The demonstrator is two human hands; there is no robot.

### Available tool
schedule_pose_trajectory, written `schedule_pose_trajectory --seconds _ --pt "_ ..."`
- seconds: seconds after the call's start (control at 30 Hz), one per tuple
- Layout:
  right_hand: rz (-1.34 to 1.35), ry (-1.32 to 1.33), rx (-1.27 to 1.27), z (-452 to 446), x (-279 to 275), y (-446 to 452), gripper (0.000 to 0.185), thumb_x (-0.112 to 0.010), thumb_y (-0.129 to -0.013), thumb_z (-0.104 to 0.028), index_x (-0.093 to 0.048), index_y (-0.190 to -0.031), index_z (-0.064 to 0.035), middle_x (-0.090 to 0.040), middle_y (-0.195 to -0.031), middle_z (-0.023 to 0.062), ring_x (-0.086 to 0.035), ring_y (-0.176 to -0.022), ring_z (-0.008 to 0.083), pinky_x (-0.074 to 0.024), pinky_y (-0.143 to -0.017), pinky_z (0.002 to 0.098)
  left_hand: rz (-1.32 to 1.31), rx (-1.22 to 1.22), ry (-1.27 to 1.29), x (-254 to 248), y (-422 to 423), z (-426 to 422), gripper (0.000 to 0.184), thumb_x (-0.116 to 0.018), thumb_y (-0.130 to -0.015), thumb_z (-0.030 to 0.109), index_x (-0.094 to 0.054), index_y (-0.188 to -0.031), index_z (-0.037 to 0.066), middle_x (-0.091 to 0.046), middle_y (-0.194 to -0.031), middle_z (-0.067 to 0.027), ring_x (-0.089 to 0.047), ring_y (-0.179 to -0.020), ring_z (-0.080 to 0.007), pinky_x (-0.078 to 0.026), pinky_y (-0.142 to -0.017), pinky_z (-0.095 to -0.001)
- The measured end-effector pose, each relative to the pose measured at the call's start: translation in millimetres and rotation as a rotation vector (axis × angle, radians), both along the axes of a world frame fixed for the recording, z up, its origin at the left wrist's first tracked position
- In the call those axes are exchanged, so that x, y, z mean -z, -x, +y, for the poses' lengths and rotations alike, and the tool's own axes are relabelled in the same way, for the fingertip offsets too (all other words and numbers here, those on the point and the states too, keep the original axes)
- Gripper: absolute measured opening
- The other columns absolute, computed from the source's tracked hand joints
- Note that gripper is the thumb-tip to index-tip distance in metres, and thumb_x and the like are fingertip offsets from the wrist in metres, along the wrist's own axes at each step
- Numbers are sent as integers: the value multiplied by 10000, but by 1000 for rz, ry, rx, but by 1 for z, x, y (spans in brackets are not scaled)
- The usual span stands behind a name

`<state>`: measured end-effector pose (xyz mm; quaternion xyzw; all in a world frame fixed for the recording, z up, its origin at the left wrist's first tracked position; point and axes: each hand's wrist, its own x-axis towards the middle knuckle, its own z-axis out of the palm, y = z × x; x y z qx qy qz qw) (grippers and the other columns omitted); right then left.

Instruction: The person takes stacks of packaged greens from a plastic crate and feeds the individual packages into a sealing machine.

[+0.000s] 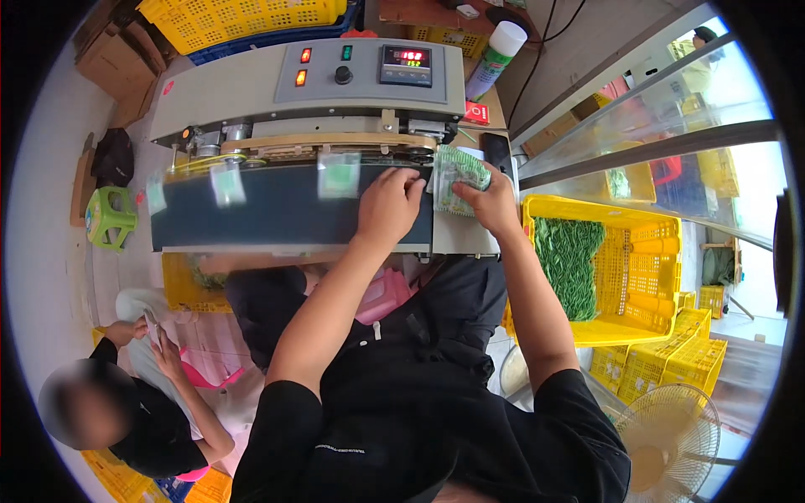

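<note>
My right hand (493, 201) grips a green-and-white printed packet (453, 172) at the right end of the band sealer (251, 88). The thumb lies across the packet's front. Just left of it, my left hand (390, 201) hovers over or rests on the dark conveyor belt (277, 214); which of these I cannot tell. Its fingers are loosely bent, the thumb stands apart, and no packet shows in it. Along the belt, a pale green packet (339, 176) hangs from the sealing band, blurred. Farther left are another packet (227, 183) and a third packet (157, 191).
A yellow crate (667, 289) at my right holds many green packets (566, 268). Behind it are stacked yellow crates (662, 356) and a fan (667, 444). A spray can (496, 63) stands beyond the sealer. Another person (147, 419) sits at lower left, near a green stool (111, 216).
</note>
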<state>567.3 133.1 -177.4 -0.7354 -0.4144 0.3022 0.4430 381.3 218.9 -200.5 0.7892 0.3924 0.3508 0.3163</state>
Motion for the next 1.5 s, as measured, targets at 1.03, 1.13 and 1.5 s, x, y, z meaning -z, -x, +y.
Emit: schedule_pose_trajectory --seconds 1.03,1.13,1.5 --pt "-9 -31 111 7 10 12 386 -819 -810 -94 -695 -1160 12 -756 -946 76 -700 -825 127 -559 -764 301 170 -80 205 -8 -11 10 213 -644 -914 238 -732 -895 45 -719 -846 -197 -694 -832 -409 -551 -756 -500" --pt "-50 -50 146 8 14 9 400 -829 -809 -108 -695 -1166 12 -760 -939 84 -709 -815 134 -562 -750 302 145 -109 222 -7 10 19 236 -649 -919 261 -739 -907 42 -715 -830 -204 -694 -819 -416 -549 -740 -493" --pt "-53 -57 117 15 5 16 407 -844 -792 -149 -683 -1121 27 -754 -934 130 -716 -816 189 -561 -745 336 38 -7 28 4 -7 -1 208 -697 -916 266 -690 -942 59 -705 -917 -134 -685 -850 -360 -541 -726 -466"
